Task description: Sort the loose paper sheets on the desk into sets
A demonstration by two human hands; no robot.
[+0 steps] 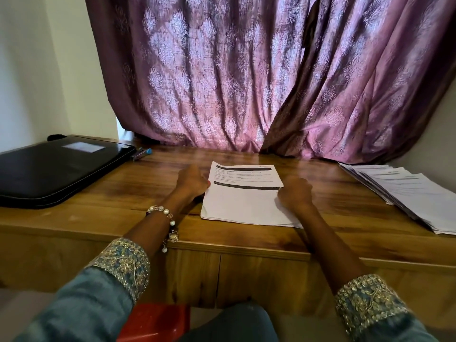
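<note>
A small set of white printed sheets (244,203) with black header bars lies in the middle of the wooden desk (118,198). Its top sheet sits slightly askew on the ones below. My left hand (192,180) is at the set's left edge, fingers curled, fingertips at the paper. My right hand (296,191) is curled over the right edge, with its back to the camera, so the fingertips are hidden. A fanned pile of further printed sheets (407,193) lies at the desk's right end.
A black zipped case (56,169) covers the left end of the desk, with a dark stapler-like item and a blue-capped pen (142,153) beside it. A purple patterned curtain (246,70) hangs down to the back edge. A red stool (158,319) stands below the desk front.
</note>
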